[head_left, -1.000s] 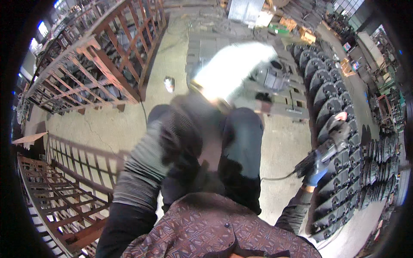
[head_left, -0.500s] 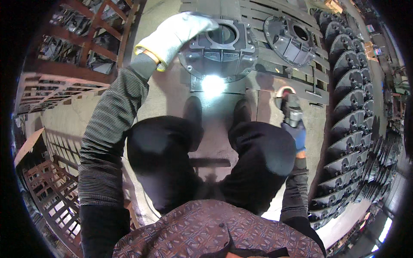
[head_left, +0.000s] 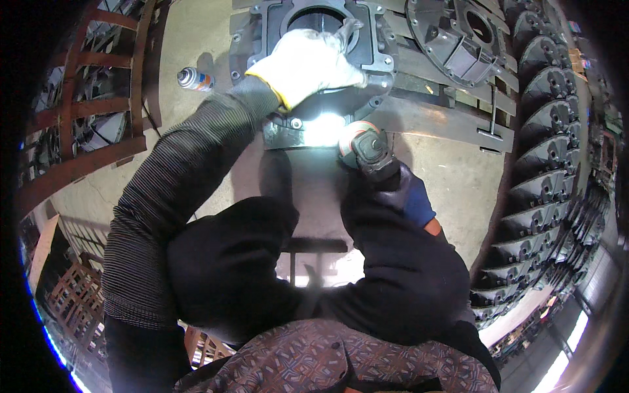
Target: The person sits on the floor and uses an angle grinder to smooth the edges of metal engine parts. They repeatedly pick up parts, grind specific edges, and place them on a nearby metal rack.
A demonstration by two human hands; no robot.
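A grey metal housing casting (head_left: pixel 380 60) with a large round bore lies in front of me on a slatted stand. My left hand (head_left: pixel 304 65), in a white glove with a yellow cuff, reaches across its near part, fingers spread and laid on the metal. My right hand (head_left: pixel 407 196) wears a blue glove and is closed around an angle grinder (head_left: pixel 372 150). The grinder's round disc faces the casting's near edge at the right; whether it touches I cannot tell. Bright light glares on that edge, just left of the disc.
A second, similar casting (head_left: pixel 462 62) rests on the slats at the far right, with a T-shaped metal bar (head_left: pixel 493 124) nearer me. A spray can (head_left: pixel 196 79) stands left of the stand. Rows of stacked castings (head_left: pixel 540 154) line the right; brown crates (head_left: pixel 82 111) hold parts at left.
My left hand has moved right and nearer, across the casting. The grinder has swung left from the right side to the casting's near edge. The view has shifted, and the spray can now shows.
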